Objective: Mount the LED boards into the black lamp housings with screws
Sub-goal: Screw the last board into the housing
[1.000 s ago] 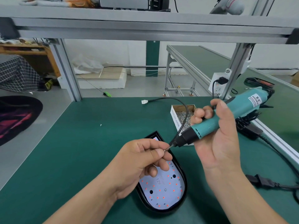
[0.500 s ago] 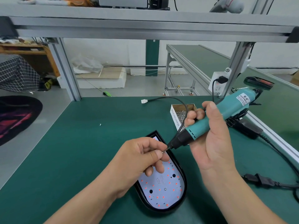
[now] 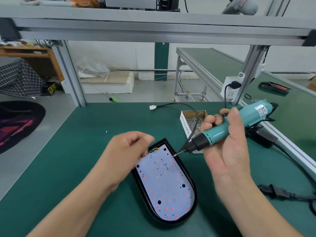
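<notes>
My right hand (image 3: 225, 151) grips a teal electric screwdriver (image 3: 242, 120), with the fingers (image 3: 211, 121) curled around its barrel and the thumb lying along the top. The tool slants down to my left. Its thin bit (image 3: 179, 152) ends right at the upper right rim of the black lamp housing (image 3: 194, 190). The housing lies flat on the green desk (image 3: 68, 168) between my forearms, pointed end away from me. A white LED board (image 3: 164, 183), dotted with red and orange points, sits inside it. My left hand (image 3: 126, 154) is blurred over the housing's upper left corner. Its fingers are bent and cover that corner of the board, and I cannot tell whether they hold anything. A black cable (image 3: 195, 115) rises from the housing's far end and arcs back to a white connector (image 3: 152, 107) lying on the desk. A small cardboard box of silver screws (image 3: 192, 121) stands just beyond the housing, partly behind the screwdriver's nose.
</notes>
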`<state>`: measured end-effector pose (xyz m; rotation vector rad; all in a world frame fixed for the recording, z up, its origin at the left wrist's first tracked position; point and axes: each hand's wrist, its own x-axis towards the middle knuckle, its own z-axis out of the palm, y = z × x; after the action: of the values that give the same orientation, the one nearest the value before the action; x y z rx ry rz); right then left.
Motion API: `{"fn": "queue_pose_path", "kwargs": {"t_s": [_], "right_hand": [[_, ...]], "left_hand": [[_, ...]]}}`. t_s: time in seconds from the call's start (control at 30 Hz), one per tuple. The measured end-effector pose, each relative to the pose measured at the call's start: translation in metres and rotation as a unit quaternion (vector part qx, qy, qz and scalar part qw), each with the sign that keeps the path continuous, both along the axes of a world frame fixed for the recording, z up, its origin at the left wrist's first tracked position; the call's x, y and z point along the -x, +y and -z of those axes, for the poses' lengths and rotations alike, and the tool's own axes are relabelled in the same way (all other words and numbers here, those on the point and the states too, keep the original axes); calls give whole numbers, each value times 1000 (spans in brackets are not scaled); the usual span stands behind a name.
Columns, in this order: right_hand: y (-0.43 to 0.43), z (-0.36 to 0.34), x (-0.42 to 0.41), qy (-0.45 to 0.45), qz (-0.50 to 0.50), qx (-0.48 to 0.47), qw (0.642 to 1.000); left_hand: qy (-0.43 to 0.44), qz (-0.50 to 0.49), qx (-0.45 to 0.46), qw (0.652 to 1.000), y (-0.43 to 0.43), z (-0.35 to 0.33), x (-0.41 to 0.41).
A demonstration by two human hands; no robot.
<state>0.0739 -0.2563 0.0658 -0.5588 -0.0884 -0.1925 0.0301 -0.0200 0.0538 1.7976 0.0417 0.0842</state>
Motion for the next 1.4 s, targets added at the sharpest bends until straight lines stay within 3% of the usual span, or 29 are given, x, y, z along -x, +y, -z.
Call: {"fn": "queue_pose_path", "kwargs": {"t_s": [0.1,0.2,0.33,0.77,1.4], "right_hand": [[-3,0,-2,-5,8,10,1000],[-1,2,-4,-10,13,26,1000],[2,3,-5,-12,29,58,998],[12,5,-7,-85,61,208,973],[19,7,-9,-92,43,261,960]], "left_hand": [[4,-52,-194,980,22,4,-12],[84,-2,-251,964,19,10,-16],[115,46,-296,947,1,16,-19],[83,99,-255,958,-10,23,-29],[71,113,-266,955,-8,27,-34]]}}
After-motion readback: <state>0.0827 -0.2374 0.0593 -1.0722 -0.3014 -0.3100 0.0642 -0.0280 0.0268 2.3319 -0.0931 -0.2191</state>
